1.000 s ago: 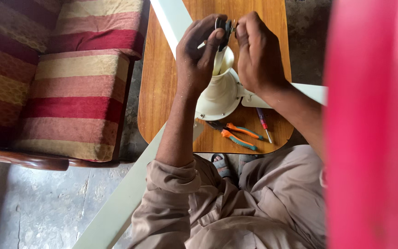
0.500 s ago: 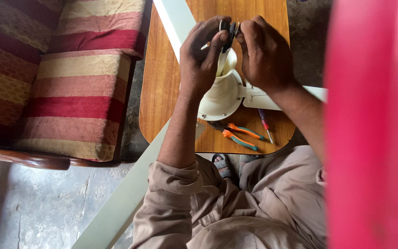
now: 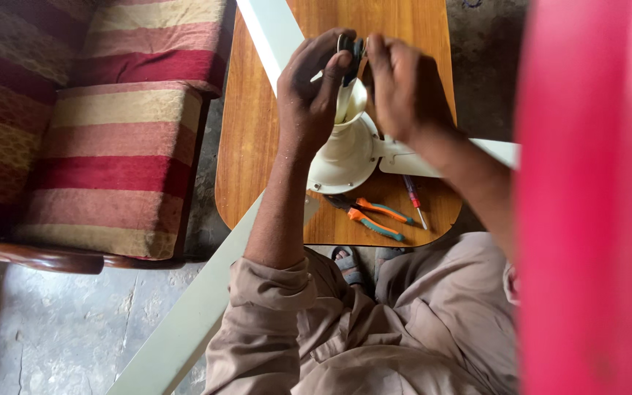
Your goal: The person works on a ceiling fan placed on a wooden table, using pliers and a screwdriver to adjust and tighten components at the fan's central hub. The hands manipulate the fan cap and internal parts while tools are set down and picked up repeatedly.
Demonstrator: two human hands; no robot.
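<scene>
1. Left hand (image 3: 309, 99) and right hand (image 3: 402, 88): both grips closed on one small dark part (image 3: 352, 47), perhaps a clip, atop one cream fan motor (image 3: 345, 150).
2. Below the grips on the desk (image 3: 257, 146): one pair of pliers (image 3: 371, 214), one screwdriver (image 3: 412, 199).

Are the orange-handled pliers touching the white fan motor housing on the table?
Cannot tell. In the head view the pliers have their jaw end right at the housing's lower rim, with contact unclear.

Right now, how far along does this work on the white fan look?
Done: the white ceiling fan lies on the wooden table, its blades attached. In hand: the left hand and right hand work a small dark part at the top of its stem. Left: unclear; pliers and a screwdriver lie beside it.
</scene>
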